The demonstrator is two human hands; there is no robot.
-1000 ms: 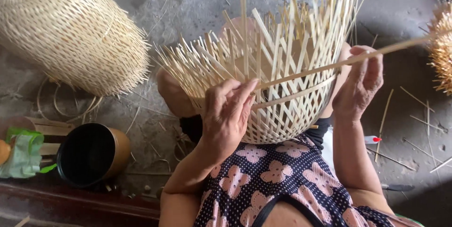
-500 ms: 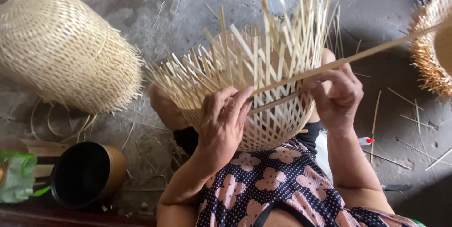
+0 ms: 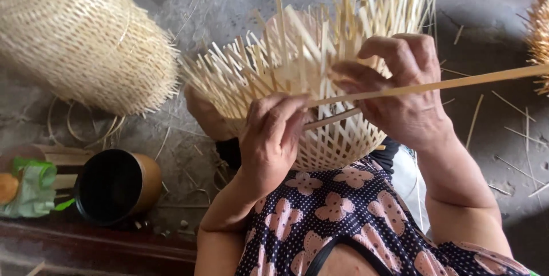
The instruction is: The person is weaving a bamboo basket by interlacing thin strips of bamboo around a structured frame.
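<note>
Both hands have closed in on the half-woven bamboo basket (image 3: 309, 121) in the lap: left hand (image 3: 271, 139) pinches its staves, right hand (image 3: 400, 96) pinches the long bamboo strip (image 3: 434, 86), now threaded deeper leftward.

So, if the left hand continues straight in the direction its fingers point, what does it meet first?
The left hand points up into the half-woven basket; probably it meets the loose upright strips first, though depth is unclear.

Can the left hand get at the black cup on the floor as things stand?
Probably yes: the black cup lies open on the left hand's own side with nothing between them. But that hand is pressed on the half-woven basket and would have to let go first.
</note>
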